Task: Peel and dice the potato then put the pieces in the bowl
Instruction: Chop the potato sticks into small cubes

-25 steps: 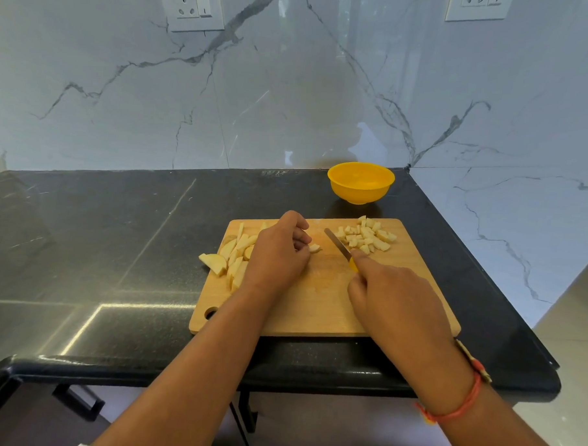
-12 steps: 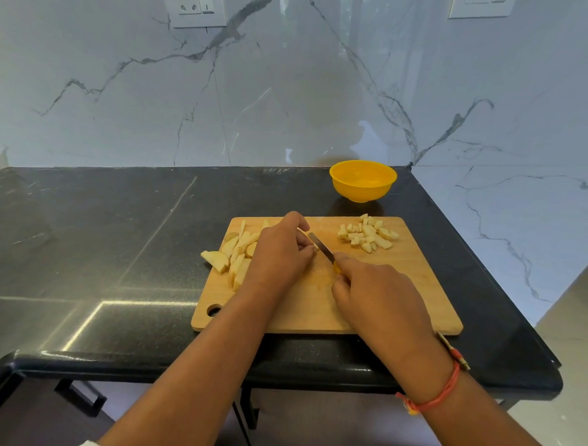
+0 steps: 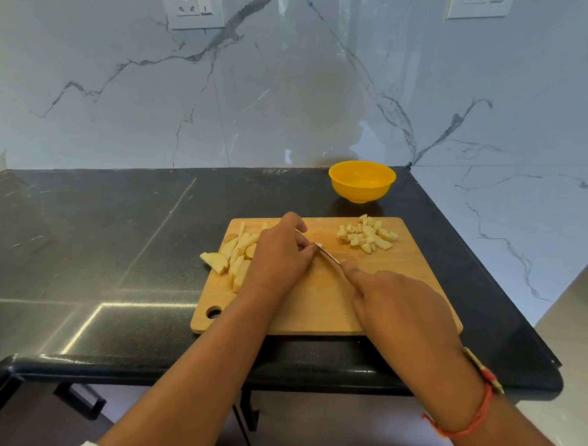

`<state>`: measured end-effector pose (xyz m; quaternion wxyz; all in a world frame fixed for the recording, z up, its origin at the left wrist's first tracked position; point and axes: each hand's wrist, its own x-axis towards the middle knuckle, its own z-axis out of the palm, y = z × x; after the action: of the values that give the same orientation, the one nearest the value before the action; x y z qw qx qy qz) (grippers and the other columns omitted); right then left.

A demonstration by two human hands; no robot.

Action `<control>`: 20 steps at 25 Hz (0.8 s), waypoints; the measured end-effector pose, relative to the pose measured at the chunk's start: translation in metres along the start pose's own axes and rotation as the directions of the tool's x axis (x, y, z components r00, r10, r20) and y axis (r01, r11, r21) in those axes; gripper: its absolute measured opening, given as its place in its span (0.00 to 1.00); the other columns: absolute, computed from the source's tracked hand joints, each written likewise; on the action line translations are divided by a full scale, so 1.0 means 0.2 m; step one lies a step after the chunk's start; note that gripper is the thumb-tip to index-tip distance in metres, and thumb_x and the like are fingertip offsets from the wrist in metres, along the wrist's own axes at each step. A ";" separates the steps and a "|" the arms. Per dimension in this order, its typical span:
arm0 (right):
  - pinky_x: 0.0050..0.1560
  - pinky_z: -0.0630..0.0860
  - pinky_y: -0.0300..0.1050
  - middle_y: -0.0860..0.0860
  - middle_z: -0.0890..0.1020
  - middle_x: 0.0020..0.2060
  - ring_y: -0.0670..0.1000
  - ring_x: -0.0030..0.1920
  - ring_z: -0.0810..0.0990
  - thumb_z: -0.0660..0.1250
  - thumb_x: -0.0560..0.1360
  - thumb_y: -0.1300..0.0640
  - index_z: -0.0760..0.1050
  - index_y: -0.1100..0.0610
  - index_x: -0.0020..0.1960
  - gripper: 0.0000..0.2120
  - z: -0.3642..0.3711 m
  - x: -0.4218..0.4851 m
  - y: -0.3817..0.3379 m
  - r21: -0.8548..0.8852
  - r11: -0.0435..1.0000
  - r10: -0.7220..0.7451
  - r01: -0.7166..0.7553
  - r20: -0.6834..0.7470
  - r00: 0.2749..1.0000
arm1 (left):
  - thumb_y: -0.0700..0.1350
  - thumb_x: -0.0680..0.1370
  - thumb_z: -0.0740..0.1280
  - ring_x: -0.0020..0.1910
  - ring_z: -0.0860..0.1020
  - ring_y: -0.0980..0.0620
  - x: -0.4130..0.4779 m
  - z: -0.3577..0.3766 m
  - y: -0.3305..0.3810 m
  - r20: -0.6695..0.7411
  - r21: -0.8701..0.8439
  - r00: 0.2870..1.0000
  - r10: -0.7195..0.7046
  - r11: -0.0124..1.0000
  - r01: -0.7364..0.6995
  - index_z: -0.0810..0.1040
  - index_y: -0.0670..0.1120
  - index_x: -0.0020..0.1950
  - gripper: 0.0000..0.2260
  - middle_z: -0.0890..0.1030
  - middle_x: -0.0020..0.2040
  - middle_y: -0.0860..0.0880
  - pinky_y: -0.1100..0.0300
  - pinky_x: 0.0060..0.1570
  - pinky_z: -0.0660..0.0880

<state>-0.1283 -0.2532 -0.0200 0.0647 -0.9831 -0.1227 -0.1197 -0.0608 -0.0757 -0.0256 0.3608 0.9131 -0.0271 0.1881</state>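
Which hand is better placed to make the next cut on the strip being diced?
Right. The right hand grips the knife, its blade against the potato strip on the cutting board. The left hand, curled over that strip, pins it down.

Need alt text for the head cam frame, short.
Right hand holds a knife to a potato piece pinned by the left hand on a wooden cutting board. Diced pieces lie far right, uncut strips left; a yellow bowl stands behind on the black counter.
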 end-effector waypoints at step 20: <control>0.36 0.79 0.44 0.43 0.73 0.36 0.45 0.33 0.73 0.52 0.83 0.49 0.53 0.39 0.77 0.24 0.02 0.03 0.09 0.022 0.999 0.050 -0.049 -0.050 0.997 | 0.42 0.76 0.72 0.42 0.78 0.62 0.01 -0.01 -0.01 0.051 -0.012 0.999 0.010 1.000 -0.009 0.74 0.51 0.56 0.12 0.82 0.44 0.57 0.70 0.43 0.75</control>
<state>-0.1170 -0.2680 -0.0231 0.0809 -0.9817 -0.0979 -0.1418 -0.0594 -0.0733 -0.0245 0.3647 0.9152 -0.0417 0.1662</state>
